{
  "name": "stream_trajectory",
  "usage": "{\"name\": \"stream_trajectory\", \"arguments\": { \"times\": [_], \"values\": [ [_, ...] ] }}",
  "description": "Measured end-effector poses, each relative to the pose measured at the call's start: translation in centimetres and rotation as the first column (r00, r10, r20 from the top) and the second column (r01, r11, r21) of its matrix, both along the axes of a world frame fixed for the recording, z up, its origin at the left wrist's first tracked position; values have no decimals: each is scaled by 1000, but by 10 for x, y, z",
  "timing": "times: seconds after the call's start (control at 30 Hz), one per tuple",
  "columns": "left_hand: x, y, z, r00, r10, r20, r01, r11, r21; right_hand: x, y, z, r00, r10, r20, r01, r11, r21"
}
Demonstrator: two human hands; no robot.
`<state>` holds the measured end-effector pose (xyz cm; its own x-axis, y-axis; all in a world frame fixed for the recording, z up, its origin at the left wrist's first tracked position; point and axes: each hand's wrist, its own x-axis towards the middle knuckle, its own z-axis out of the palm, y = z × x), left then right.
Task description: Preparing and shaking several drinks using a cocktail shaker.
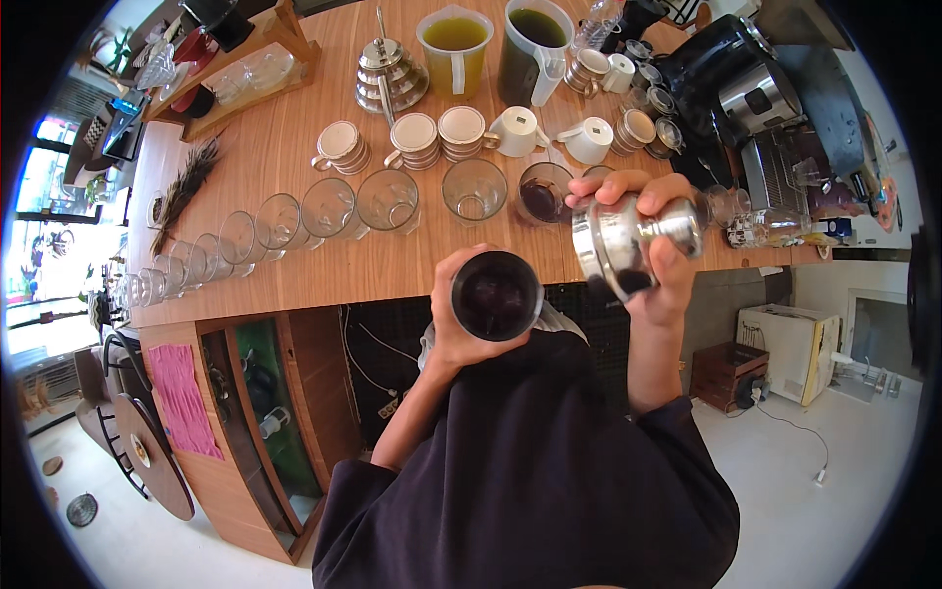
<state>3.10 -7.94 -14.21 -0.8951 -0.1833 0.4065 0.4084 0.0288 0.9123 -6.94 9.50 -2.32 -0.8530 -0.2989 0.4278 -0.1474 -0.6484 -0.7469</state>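
Note:
In front of my body, my left hand (451, 319) is wrapped round a dark, round cup-like vessel (496, 296), its mouth facing up and its inside dark. My right hand (662, 221) grips a shiny silver metal part (613, 245) with a wide rim, held tilted over the table's front edge. The two pieces are apart. Just beyond them stands a glass with dark liquid (543, 196), beside a drinking glass (474, 191). My right hand partly hides another glass (596, 174).
Several glasses (278, 224) curve leftward along the wooden table (392, 260). Behind them stand striped mugs (412, 137), white cups (518, 131), a metal kettle (391, 79), a yellow-filled pitcher (454, 36) and a dark-filled pitcher (535, 49). Dried stalks (186, 187) lie left; a black-and-silver appliance (736, 93) stands right.

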Motion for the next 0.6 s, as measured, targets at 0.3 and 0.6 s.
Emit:
{"name": "stream_trajectory", "arguments": {
  "times": [0.3, 0.6],
  "values": [
    [12, -33, -2, 974, 190, 123, -172, 974, -146, 19, 34, -154, 889, -264, -373, 445, 688, 573],
    [-7, -32, 8, 958, 218, 186, -185, 966, -180, 30, 39, -189, 791, -215, -573, 597, 476, 646]
  ]
}}
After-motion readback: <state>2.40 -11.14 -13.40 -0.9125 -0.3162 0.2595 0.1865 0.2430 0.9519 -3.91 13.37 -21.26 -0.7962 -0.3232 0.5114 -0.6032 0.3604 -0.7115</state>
